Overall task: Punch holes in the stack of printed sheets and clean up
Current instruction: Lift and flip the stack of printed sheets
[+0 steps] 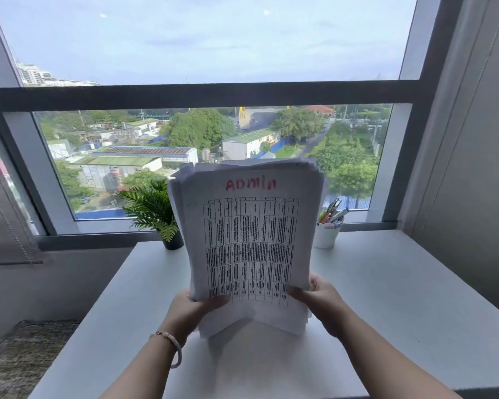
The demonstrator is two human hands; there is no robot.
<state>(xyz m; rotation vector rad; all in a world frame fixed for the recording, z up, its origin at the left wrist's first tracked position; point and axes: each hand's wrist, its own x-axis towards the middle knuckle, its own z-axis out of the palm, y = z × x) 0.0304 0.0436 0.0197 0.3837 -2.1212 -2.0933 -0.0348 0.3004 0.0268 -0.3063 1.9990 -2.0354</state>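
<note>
Stack of printed sheets (248, 240), centre frame: standing upright on the white desk (386, 283), left hand (189, 308) and right hand (321, 299) gripping its lower corners, edges apparently being squared; no punch visible, so punching and cleanup are judged outstanding.

The stack of sheets (247, 240) stands upright on the table (386, 283), its lower edge gripped between the left hand (190, 309) and the right hand (321, 300). Behind the grip, a potted plant (156, 214) stands to the left and a pen cup (327, 231) to the right, both before the window (208, 90).
</note>
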